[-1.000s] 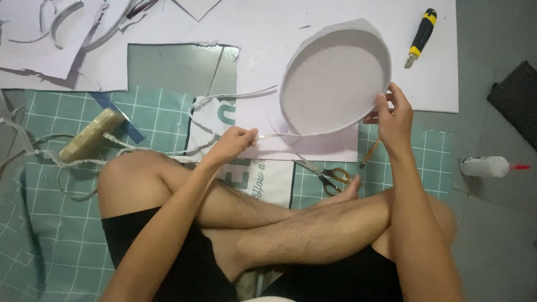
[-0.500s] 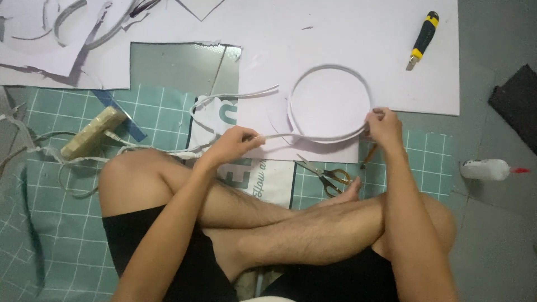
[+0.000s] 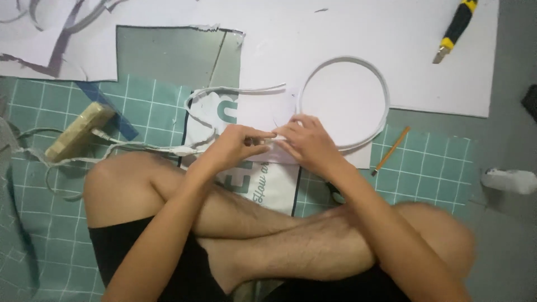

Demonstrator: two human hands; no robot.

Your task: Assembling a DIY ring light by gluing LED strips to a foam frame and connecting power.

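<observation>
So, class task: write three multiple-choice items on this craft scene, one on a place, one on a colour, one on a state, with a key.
1. Where does the utility knife lie?
A. top right, on the white sheet
B. on the green mat
C. in a hand

2. What colour is the pencil?
A. blue
B. orange
C. black

3. How is the white ring?
A. lying flat
B. lifted in the air
C. torn in half

Key: 1 A, it rests on the sheet by the top edge. 2 B, orange shaft. 3 A, it lies flat while the left hand and right hand meet at its near edge.
</observation>
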